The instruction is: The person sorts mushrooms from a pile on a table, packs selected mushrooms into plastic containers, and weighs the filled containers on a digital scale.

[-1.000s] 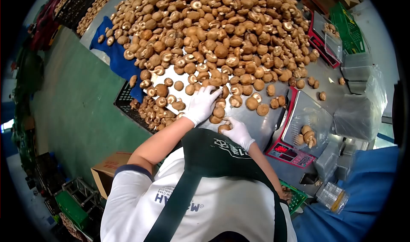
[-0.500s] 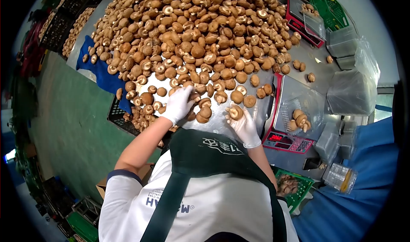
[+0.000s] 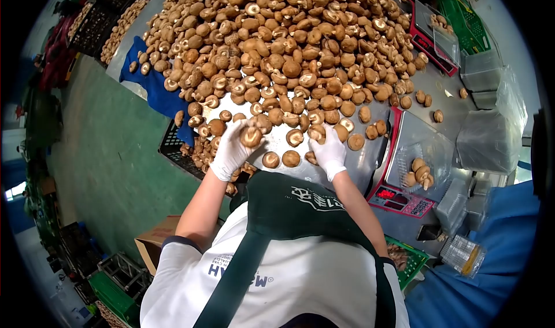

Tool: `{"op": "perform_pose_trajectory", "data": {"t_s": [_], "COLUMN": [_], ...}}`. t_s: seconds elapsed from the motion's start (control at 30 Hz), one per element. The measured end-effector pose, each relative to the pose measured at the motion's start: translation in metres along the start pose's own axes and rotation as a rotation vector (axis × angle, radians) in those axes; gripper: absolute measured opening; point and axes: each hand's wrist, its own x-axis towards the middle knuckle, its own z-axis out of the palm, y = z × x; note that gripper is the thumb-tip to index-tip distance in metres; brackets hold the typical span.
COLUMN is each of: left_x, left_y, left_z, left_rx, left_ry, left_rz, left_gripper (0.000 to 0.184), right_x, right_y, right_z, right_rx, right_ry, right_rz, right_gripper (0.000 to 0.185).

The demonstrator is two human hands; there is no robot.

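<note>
Since half a second ago, your gloved left hand [image 3: 229, 150] has drawn back from the pile of mushrooms [image 3: 277, 50] and your right hand [image 3: 330, 152] has reached forward. Your left fingers hold a mushroom [image 3: 251, 136]; the right touches another mushroom [image 3: 317, 133] — whether gripped, I cannot tell. Two loose mushrooms [image 3: 291, 158] lie between — on the metal table [image 3: 361, 165], near your apron [image 3: 289, 215].

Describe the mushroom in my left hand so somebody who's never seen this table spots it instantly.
Start at the huge heap of shiitake mushrooms on the metal table, then come down to its near edge. There, the white-gloved left hand holds one round brown shiitake. Being held sets it apart from the two loose mushrooms lying just rightward and closer to the body.
</note>
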Motion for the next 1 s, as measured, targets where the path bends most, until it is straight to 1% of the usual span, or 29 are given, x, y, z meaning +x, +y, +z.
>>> {"op": "perform_pose_trajectory", "data": {"t_s": [0.03,0.07,0.1,0.17,0.2,0.23,0.3,0.33,0.37,0.4,0.47,0.57,0.6,0.67,0.7,0.73,0.77,0.8,0.83,0.87,0.9,0.97,1.0], "left_x": [0.003,0.006,0.002,-0.003,-0.002,0.004,0.014,0.024,0.033,0.043,0.055,0.05,0.039,0.026,0.019,0.012,0.007,0.002,-0.003,-0.006,-0.005,0.0,-0.001], "left_y": [-0.002,-0.007,-0.008,-0.017,-0.026,-0.037,-0.049,-0.053,-0.059,-0.061,-0.064,-0.061,-0.052,-0.045,-0.043,-0.042,-0.045,-0.05,-0.055,-0.061,-0.073,-0.078,-0.073], "left_z": [-0.007,-0.014,-0.003,0.013,0.018,0.021,0.035,0.039,0.037,0.034,0.027,0.016,0.033,0.039,0.045,0.047,0.05,0.055,0.061,0.069,0.067,0.063,0.065], "left_rx": [0.065,0.257,0.519,1.057,1.148,1.308,1.996,2.076,2.191,2.224,2.256,2.162,2.155,2.125,2.091,2.072,1.928,1.781,1.631,1.557,1.406,1.454,1.371], "left_ry": [0.028,0.063,0.121,0.185,0.099,0.051,-0.058,-0.147,-0.156,-0.123,-0.094,-0.087,-0.009,0.088,0.155,0.134,0.057,-0.014,-0.082,-0.205,-0.249,-0.357,-0.281], "left_rz": [0.019,0.103,0.117,0.124,0.151,0.25,0.41,0.405,0.441,0.451,0.461,0.432,0.284,0.273,0.269,0.316,0.275,0.237,0.202,0.192,0.044,0.058,-0.133], "left_gripper": [0.02,0.018,0.014,0.017,0.024,0.029,0.037,0.041,0.041,0.04,0.035,0.035,0.034,0.045,0.049,0.059,0.061,0.062,0.064,0.066,0.058,0.05,0.04], "right_x": [0.001,0.003,0.005,-0.004,-0.006,-0.009,-0.013,-0.016,-0.018,-0.021,-0.028,-0.04,-0.044,-0.05,-0.051,-0.051,-0.052,-0.053,-0.055,-0.058,-0.062,-0.069,-0.064], "right_y": [0.002,0.015,0.036,0.031,0.036,0.039,0.048,0.053,0.059,0.06,0.063,0.071,0.074,0.069,0.073,0.077,0.081,0.076,0.062,0.044,0.024,-0.003,0.005], "right_z": [0.002,0.004,0.01,-0.014,-0.021,-0.026,-0.034,-0.036,-0.036,-0.039,-0.044,-0.047,-0.047,-0.05,-0.047,-0.042,-0.037,-0.032,-0.031,-0.027,-0.026,-0.033,-0.035], "right_rx": [0.026,0.159,0.339,0.893,0.982,1.109,1.256,1.327,1.399,1.472,1.51,1.579,1.613,1.722,1.707,1.691,1.674,1.563,1.329,0.927,0.515,0.516,0.497], "right_ry": [0.0,-0.004,-0.003,-0.187,-0.226,-0.245,-0.316,-0.331,-0.347,-0.364,-0.317,-0.275,-0.275,-0.251,-0.261,-0.276,-0.296,-0.317,-0.336,-0.274,-0.206,-0.278,-0.273], "right_rz": [-0.009,-0.017,-0.046,0.124,0.141,0.222,0.275,0.29,0.302,0.312,0.337,0.359,0.365,0.409,0.417,0.424,0.429,0.391,0.268,0.002,-0.246,-0.117,-0.22], "right_gripper": [0.054,0.054,0.051,0.047,0.047,0.045,0.043,0.042,0.042,0.042,0.042,0.041,0.042,0.042,0.041,0.041,0.041,0.04,0.034,0.03,0.026,0.021,0.021]}}
